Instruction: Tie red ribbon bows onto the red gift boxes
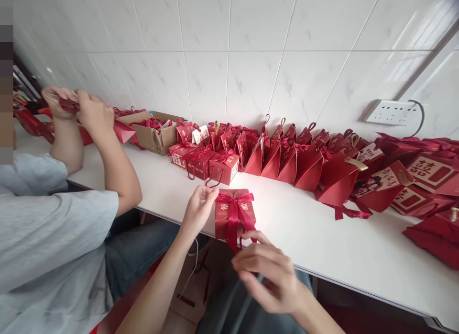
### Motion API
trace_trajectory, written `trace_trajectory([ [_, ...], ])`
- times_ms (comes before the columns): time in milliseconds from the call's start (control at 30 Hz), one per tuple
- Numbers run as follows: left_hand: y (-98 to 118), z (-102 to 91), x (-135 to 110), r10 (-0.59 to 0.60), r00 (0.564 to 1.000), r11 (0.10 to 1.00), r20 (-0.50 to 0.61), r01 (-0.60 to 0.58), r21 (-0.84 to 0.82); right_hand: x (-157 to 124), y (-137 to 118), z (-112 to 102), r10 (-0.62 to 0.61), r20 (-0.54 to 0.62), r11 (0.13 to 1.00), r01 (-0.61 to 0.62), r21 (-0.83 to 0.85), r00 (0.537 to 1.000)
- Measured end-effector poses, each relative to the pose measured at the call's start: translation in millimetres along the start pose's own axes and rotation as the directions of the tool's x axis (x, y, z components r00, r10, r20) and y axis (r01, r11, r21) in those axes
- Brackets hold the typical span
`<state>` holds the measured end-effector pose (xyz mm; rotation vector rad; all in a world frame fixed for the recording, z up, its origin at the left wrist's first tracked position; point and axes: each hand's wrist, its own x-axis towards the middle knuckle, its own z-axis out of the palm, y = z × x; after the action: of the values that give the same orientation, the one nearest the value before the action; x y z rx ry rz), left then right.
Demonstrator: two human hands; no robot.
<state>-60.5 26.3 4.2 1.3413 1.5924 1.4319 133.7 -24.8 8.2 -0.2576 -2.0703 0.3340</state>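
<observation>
A small red gift box [221,222] with pale printed characters sits at the table's near edge. Its satin ribbon [234,210] is tied in a bow, and the tails hang down the near side. My left hand [201,207] is closed, thumb and fingers together at the box's upper left corner beside the bow; whatever is pinched there is hidden. Just below the box's lower right corner is my right hand [268,272], fingers bent and apart. Its index finger reaches the dark red cord handle and ribbon tail, without a visible grip on them.
Three finished red boxes [224,166] stand behind, beside rows of peaked red boxes [308,166]. More boxes [432,173] pile up at right. A cardboard carton [161,139] holds red ribbon. At left, a co-worker's hands [95,114] handle dark red ribbon. A power strip [389,112] is on the wall.
</observation>
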Motion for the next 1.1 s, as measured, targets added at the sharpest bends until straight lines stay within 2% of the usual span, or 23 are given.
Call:
trace_trajectory([
  [67,4,0.1,0,0.024,0.999,1.0,-0.039,-0.024,-0.016,2,2,-13,0.147,-0.117,0.983,-0.132,0.128,0.982],
  [133,9,1.8,-2,0.038,0.999,0.999,0.024,-0.038,0.019,3,17,-23,0.321,-0.21,0.947,-0.309,0.09,0.923],
  [167,11,2.8,-3,0.033,0.997,0.998,0.074,-0.036,0.05,3,28,-25,0.396,-0.216,0.917,-0.395,0.048,0.893],
  [233,13,4.1,-9,0.01,0.984,0.993,0.177,-0.03,0.11,1,53,-25,0.489,-0.119,0.869,-0.494,-0.017,0.864],
  [333,13,1.3,-18,-0.036,0.948,0.997,0.315,0.011,0.081,-3,82,-16,0.554,0.117,0.829,-0.559,0.011,0.824],
  [400,10,-3.6,-22,-0.056,0.911,0.998,0.409,0.064,-0.004,-6,91,-8,0.564,0.225,0.804,-0.59,0.07,0.795],
  [467,6,-9.7,-25,-0.054,0.874,0.99,0.484,0.112,-0.091,-8,92,-2,0.558,0.269,0.788,-0.603,0.125,0.785],
  [567,-3,-17.3,-25,0.023,0.854,0.968,0.52,0.11,-0.224,-9,87,-2,0.545,0.245,0.792,-0.589,0.164,0.802],
  [667,-5,-20.0,-22,0.126,0.886,0.945,0.446,0.029,-0.326,-6,77,-9,0.517,0.168,0.837,-0.537,0.106,0.839],
  [767,6,-18.3,-22,0.163,0.939,0.961,0.303,-0.08,-0.266,0,65,-22,0.471,0.106,0.879,-0.476,0.019,0.876],
  [833,19,-17.0,-22,0.224,0.952,0.966,0.21,-0.188,-0.18,6,55,-31,0.432,0.084,0.902,-0.432,-0.02,0.898],
  [933,35,-18.0,-24,0.401,0.904,0.916,0.146,-0.396,-0.062,13,41,-40,0.385,0.068,0.921,-0.379,-0.087,0.92],
  [1033,46,-22.8,-24,0.572,0.805,0.802,0.157,-0.589,0.097,17,34,-43,0.347,0.071,0.931,-0.334,-0.148,0.935],
  [1100,51,-27.6,-23,0.637,0.74,0.711,0.215,-0.672,0.208,18,33,-43,0.331,0.077,0.933,-0.314,-0.178,0.941],
])
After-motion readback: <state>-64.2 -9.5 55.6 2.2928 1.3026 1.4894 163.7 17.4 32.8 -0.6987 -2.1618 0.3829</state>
